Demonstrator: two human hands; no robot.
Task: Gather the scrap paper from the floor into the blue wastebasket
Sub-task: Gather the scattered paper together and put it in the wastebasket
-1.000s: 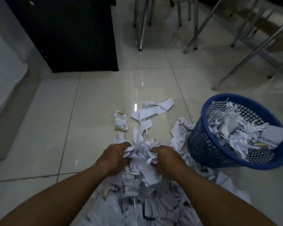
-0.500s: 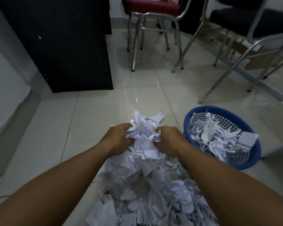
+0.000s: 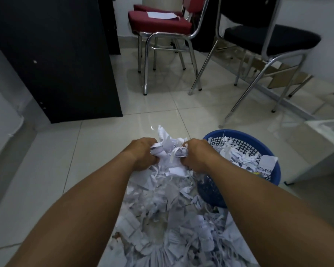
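A bundle of white scrap paper (image 3: 169, 151) is lifted off the floor between both hands. My left hand (image 3: 144, 153) grips its left side and my right hand (image 3: 196, 154) grips its right side, fingers curled into the shreds. Strips trail down from the bundle to a large pile of scrap paper (image 3: 170, 224) on the tiles between my forearms. The blue wastebasket (image 3: 274, 176) stands just right of my right hand, partly filled with shredded paper and a printed slip. My right forearm hides its near left wall.
A black cabinet (image 3: 62, 60) stands at the back left. A red-seated metal chair (image 3: 160, 24) and a black-seated chair (image 3: 270, 37) with chrome legs stand behind the basket. A pale box edge (image 3: 328, 132) sits at the right. Glossy tiles (image 3: 52, 160) lie left of my arms.
Both hands have raised the paper bundle from the floor and carried it up and toward the basket. My view has tilted upward, bringing the chairs into sight.
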